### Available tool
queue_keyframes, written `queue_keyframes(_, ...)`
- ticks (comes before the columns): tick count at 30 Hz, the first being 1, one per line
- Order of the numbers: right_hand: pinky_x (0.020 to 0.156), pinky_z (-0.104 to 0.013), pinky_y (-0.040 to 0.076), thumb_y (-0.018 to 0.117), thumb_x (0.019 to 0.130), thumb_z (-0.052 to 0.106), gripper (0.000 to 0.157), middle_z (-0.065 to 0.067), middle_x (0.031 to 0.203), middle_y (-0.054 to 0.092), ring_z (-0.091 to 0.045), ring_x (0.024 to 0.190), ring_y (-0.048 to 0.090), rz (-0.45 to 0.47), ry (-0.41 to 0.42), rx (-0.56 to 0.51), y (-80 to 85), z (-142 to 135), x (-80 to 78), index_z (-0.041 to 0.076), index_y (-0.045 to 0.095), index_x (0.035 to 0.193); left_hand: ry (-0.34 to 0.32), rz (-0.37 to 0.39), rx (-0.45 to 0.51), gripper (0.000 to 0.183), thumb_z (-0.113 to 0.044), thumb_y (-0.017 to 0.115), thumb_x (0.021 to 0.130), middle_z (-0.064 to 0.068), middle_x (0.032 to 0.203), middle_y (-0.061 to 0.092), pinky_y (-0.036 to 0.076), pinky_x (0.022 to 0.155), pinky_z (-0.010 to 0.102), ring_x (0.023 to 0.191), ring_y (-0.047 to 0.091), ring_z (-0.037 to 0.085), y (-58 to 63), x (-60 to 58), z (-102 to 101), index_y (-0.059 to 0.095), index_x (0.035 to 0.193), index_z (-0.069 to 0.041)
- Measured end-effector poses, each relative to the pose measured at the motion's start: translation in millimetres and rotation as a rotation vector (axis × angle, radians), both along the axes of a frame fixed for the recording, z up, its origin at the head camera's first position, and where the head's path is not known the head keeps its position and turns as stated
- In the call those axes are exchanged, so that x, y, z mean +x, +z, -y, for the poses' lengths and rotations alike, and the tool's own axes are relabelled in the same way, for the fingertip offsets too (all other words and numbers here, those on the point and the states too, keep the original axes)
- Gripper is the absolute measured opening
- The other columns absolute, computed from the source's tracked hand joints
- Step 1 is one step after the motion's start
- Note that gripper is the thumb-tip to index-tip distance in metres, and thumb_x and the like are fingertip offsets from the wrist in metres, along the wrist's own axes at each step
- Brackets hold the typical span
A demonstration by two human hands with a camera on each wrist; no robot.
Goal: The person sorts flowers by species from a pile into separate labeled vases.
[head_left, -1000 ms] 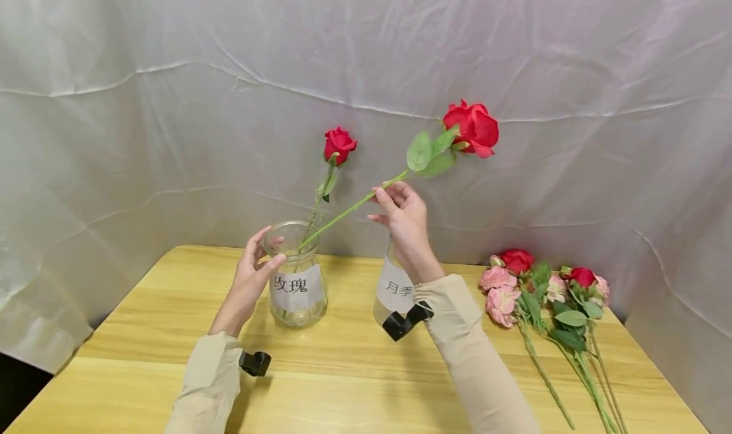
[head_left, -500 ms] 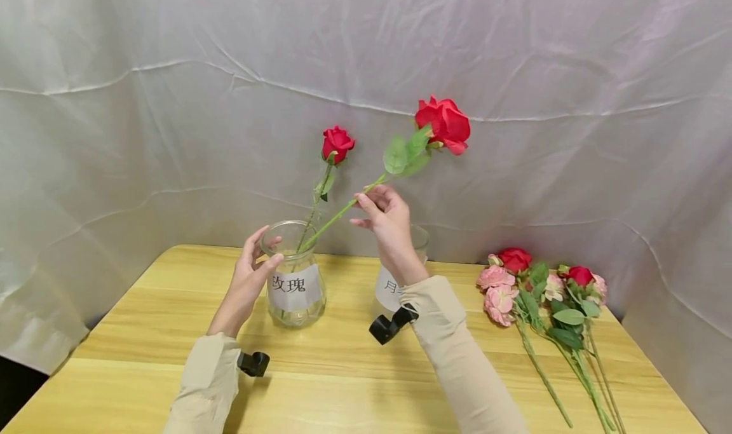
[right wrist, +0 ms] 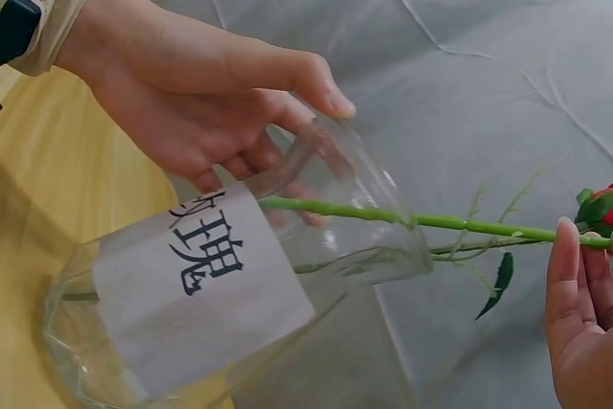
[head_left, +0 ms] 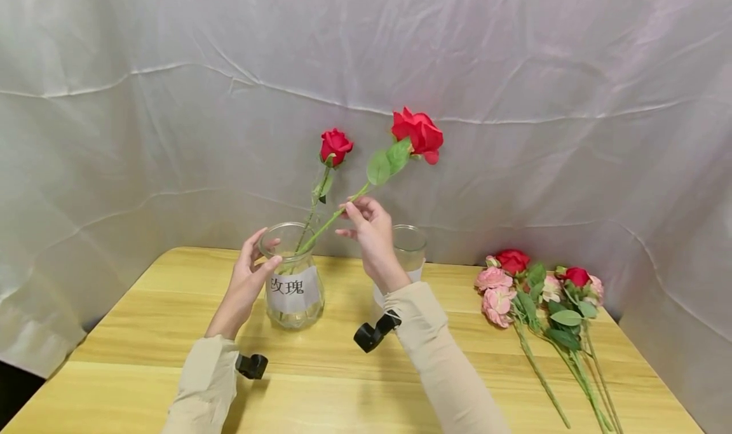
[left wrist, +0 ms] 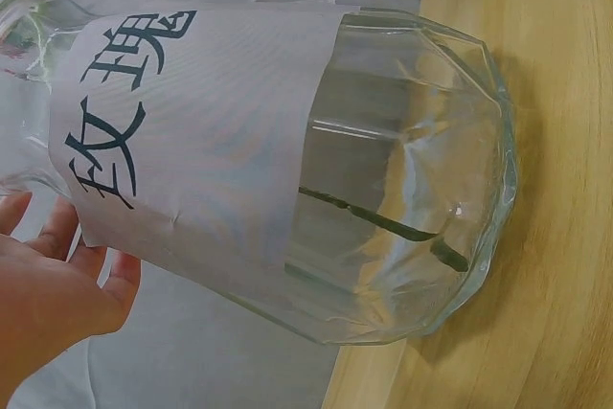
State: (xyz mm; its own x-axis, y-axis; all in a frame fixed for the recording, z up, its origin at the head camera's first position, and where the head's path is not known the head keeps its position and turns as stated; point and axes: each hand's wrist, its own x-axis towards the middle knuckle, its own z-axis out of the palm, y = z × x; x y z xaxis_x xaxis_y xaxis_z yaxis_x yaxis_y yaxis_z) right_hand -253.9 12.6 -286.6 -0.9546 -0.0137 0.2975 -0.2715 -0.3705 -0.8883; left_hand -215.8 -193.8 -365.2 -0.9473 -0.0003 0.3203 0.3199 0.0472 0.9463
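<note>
My right hand (head_left: 372,237) pinches the green stem of a large open red rose (head_left: 420,135) between thumb and fingers. The rose leans to the right, and its lower stem (right wrist: 364,214) passes through the mouth of a glass vase (head_left: 297,319) with a white paper label. My left hand (head_left: 246,278) grips the neck of this vase from the left, thumb at the near side of the rim. A smaller red rose (head_left: 335,147) stands in the same vase. Its dark stem (left wrist: 383,222) reaches the vase's bottom in the left wrist view.
A second labelled glass vase (head_left: 410,238) stands behind my right hand, partly hidden by it. On the table's right side lie several pink and red flowers (head_left: 497,294) with long stems. A grey cloth (head_left: 229,135) hangs behind the wooden table (head_left: 320,377).
My right hand has moved left and slightly down with the large red rose, whose stem now goes deeper into the vase. The second vase shows more. My left hand stays at the neck.
</note>
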Motion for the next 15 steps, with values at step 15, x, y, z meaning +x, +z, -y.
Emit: queue_keyframes(15,0.056,-0.024,0.05,0.056,0.088,0.002,0.018,-0.022,0.101,0.058,-0.015,0.077,0.057,0.1,0.003,-0.027,-11.9,11.2,-1.5,-0.007,0.052,0.103,0.002,-0.001,-0.002,0.064,-0.012,0.052,0.091,0.015,0.135,0.037,0.029,0.094,0.036,0.119,0.033,0.02,0.3,0.6,-0.1,0.016,0.144,-0.013)
